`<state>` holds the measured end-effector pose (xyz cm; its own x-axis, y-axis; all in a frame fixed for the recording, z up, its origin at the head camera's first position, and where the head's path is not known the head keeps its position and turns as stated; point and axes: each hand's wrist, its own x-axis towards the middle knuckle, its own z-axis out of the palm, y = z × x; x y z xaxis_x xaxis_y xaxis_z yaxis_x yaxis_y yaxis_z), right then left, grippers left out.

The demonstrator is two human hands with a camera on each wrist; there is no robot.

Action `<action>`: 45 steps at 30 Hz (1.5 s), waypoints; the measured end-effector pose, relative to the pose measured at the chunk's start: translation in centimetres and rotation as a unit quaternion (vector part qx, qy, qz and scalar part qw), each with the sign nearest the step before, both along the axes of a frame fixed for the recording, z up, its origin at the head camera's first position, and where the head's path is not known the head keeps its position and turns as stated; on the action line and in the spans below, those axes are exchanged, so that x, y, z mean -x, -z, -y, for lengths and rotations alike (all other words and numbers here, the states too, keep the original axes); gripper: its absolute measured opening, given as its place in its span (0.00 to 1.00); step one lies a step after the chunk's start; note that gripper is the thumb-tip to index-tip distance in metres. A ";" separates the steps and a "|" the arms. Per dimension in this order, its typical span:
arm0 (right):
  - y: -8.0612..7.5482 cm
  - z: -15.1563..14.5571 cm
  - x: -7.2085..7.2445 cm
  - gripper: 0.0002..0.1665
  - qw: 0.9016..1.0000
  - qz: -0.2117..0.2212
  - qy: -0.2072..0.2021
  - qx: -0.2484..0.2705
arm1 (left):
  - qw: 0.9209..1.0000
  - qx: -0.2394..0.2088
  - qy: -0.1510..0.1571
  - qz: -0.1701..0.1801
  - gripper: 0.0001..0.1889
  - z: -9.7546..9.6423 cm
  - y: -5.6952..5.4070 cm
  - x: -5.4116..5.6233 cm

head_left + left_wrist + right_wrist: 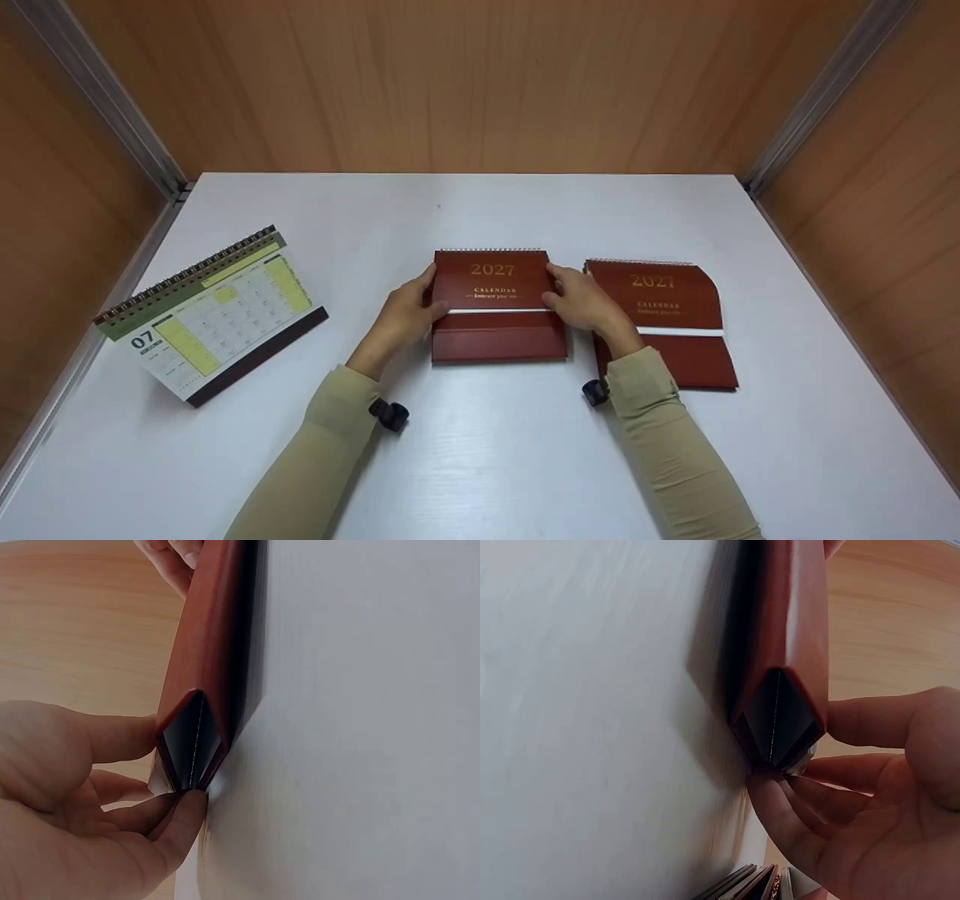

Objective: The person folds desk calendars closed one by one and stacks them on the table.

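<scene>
A dark red desk calendar (495,337) marked "2027" in gold stands in the middle of the white table, its spiral binding at the far edge. My left hand (405,311) grips its left side, thumb on the front and fingers behind. On the opposite side my right hand (583,300) holds it in the same way. Both wrist views look into the open end of the folded cover (202,637), where its panels make a hollow diamond shape around the thin pages. Part of the right wrist overlaps a second red 2027 calendar (679,300).
At the left, angled on the table (465,465), stands a spiral desk calendar (247,315) with a green and yellow page reading "07". The second red calendar's top right corner curves. Wood-grain panels (480,90) enclose the back and sides.
</scene>
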<state>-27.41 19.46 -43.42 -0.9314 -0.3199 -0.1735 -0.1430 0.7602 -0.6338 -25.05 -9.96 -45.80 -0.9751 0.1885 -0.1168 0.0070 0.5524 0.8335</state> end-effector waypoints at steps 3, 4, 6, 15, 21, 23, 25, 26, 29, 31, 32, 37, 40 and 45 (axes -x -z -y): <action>0.0 0.0 0.0 0.38 1.000 -0.003 -0.002 -0.003 | 1.000 0.004 0.000 -0.005 0.40 0.0 0.0 0.0; 0.0 0.0 0.0 0.38 1.000 -0.004 -0.003 -0.004 | 1.000 0.006 0.001 -0.009 0.40 0.0 0.0 0.0; 0.1 0.0 0.0 0.38 1.000 -0.004 -0.003 -0.005 | 1.000 0.008 0.003 -0.015 0.40 -0.1 0.0 0.0; -0.1 -0.2 -0.1 0.40 1.000 0.011 -0.005 0.001 | 1.000 -0.016 0.006 -0.004 0.41 -0.2 -0.3 -0.2; -0.4 -0.2 -0.2 0.45 0.999 0.023 -0.002 0.026 | 1.000 -0.022 0.010 -0.013 0.40 -0.1 -0.6 -0.2; -0.6 -0.2 -0.2 0.46 0.999 0.026 -0.004 0.042 | 1.000 -0.023 0.008 -0.012 0.40 -0.1 -0.7 -0.3; -0.9 -0.2 -0.3 0.47 0.998 0.028 -0.005 0.055 | 1.000 -0.024 0.006 -0.009 0.40 0.0 -0.8 -0.3; -1.0 -0.2 -0.3 0.47 0.998 0.028 -0.006 0.059 | 1.000 -0.024 0.004 -0.007 0.40 0.1 -0.9 -0.3; -1.6 0.0 -0.4 0.47 0.998 0.022 -0.008 0.061 | 1.000 -0.017 0.002 -0.013 0.40 0.1 -1.2 -0.1; -1.9 0.3 -0.2 0.46 0.999 0.008 -0.014 0.050 | 1.000 0.001 0.001 -0.026 0.40 0.1 -1.5 0.1; -2.1 0.5 -0.1 0.46 0.999 0.000 -0.017 0.041 | 0.999 0.015 0.002 -0.037 0.40 0.0 -1.6 0.3; -2.6 1.8 0.5 0.46 0.999 -0.036 -0.016 -0.025 | 0.991 0.103 0.000 -0.088 0.39 -0.6 -2.4 1.2; -2.4 2.5 0.8 0.45 0.996 -0.049 -0.016 -0.068 | 0.982 0.150 0.004 -0.113 0.39 -1.1 -2.8 1.7; -1.6 3.5 1.3 0.44 0.991 -0.063 -0.017 -0.119 | 0.970 0.206 0.020 -0.129 0.39 -2.0 -2.8 2.2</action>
<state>-28.73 15.99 -41.81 -0.9399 -0.3159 -0.1299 -0.2384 0.8791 -0.4127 -27.24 -7.94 -42.97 -0.9749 0.2154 0.0570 0.2139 0.8333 0.5098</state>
